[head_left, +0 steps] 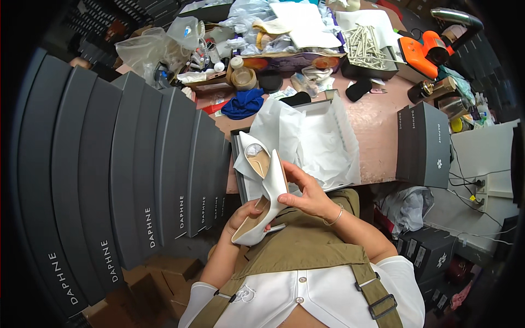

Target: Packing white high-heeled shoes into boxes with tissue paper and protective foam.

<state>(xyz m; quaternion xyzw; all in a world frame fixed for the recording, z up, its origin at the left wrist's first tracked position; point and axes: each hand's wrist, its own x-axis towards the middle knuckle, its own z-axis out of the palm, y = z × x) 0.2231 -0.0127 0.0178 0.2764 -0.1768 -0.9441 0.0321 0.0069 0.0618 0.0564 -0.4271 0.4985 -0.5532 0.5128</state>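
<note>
A pair of white pointed high-heeled shoes (275,180) with beige insoles is held up together in front of my apron. My left hand (243,216) closes round the back of the nearer shoe, thumb on its insole. My right hand (311,198) grips the same shoe's front part from the side, thumb on top. Crossing behind it is the other shoe, toe pointing up and away; where it is gripped is hidden. Beyond the shoes lies an open dark shoe box (236,143) lined with white tissue paper (322,136).
Tall stacks of dark grey shoe boxes (131,164) line the left side. Two more boxes (429,145) stand upright at the table's right. At the back are a box of white sticks (363,46), an orange tool (421,54), a blue cloth (242,104) and a jar (243,76).
</note>
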